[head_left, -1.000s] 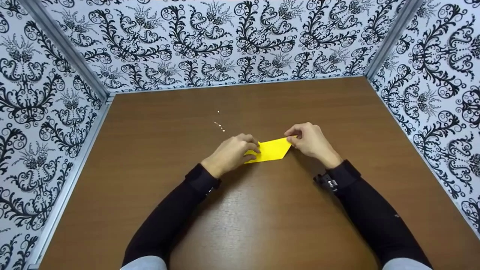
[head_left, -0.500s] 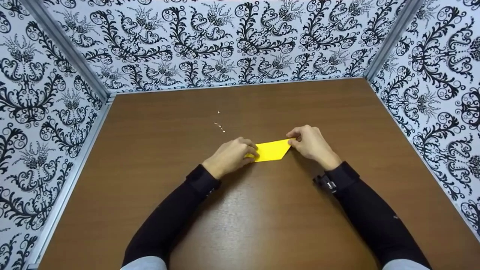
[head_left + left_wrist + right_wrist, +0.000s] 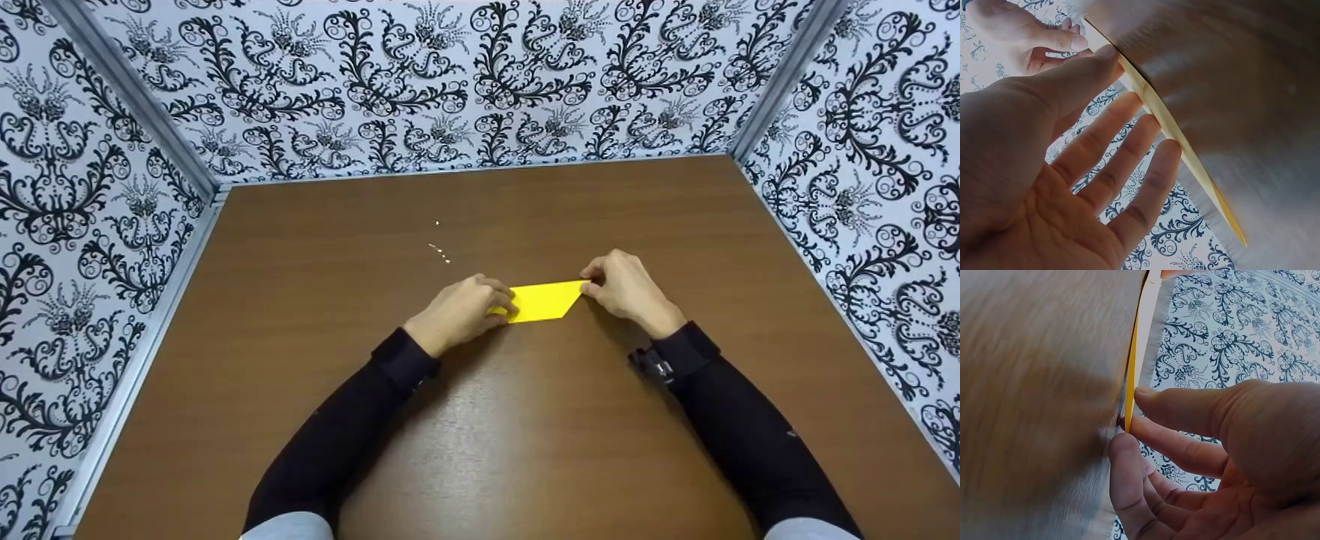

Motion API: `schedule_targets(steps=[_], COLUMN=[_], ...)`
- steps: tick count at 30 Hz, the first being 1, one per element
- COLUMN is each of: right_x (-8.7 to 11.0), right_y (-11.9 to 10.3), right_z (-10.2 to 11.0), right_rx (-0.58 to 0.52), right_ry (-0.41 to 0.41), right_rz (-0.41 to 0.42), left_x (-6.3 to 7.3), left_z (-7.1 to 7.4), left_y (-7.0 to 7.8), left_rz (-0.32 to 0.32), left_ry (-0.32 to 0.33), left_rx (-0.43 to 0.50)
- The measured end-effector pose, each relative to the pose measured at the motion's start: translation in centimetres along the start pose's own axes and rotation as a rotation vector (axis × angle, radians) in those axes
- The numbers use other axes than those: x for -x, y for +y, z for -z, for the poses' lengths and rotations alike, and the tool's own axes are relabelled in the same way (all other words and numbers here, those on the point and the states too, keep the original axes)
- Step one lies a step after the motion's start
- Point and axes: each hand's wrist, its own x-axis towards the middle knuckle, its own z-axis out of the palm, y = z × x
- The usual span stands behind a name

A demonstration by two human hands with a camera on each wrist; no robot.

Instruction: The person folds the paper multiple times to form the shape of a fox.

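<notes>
A folded piece of yellow paper [image 3: 541, 301] lies on the wooden table, its right end slanting to a pointed corner. My left hand [image 3: 463, 309] rests on its left part, with fingertips pressing on the surface and hiding that end. In the left wrist view the fingers of my left hand [image 3: 1112, 169] are nearly straight, their tips against the folded paper [image 3: 1165, 121]. My right hand [image 3: 624, 285] pinches the pointed right corner between thumb and finger. The right wrist view shows the thumb [image 3: 1185, 405] at the thin yellow edge of the paper [image 3: 1132, 377].
Small bright specks [image 3: 439, 251] show on the brown table [image 3: 480, 450] beyond the left hand. Patterned black-and-white walls [image 3: 480, 90] border the table at the back and both sides, with grey metal posts at the corners.
The left hand has shifted slightly, and its thumb has drawn in beside the fingers. The right hand, with the pinched corner, has come down a little, and the paper's upper edge lies lower.
</notes>
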Motion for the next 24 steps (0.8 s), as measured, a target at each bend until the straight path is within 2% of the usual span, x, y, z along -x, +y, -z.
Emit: schedule_targets(steps=[14,24], right_x=[0.0,0.6], right_y=[-0.5,-1.5], right_z=[0.3,1.1], right_rx=[-0.017,-0.073], right_ry=[0.035,0.002], right_rz=[-0.026,0.017], left_x=[0.0,0.2], left_z=[0.2,0.2], left_y=[0.2,0.6], left_rz=[0.005,0.027], left_ry=[0.024,0.055], left_rx=[0.042,0.03])
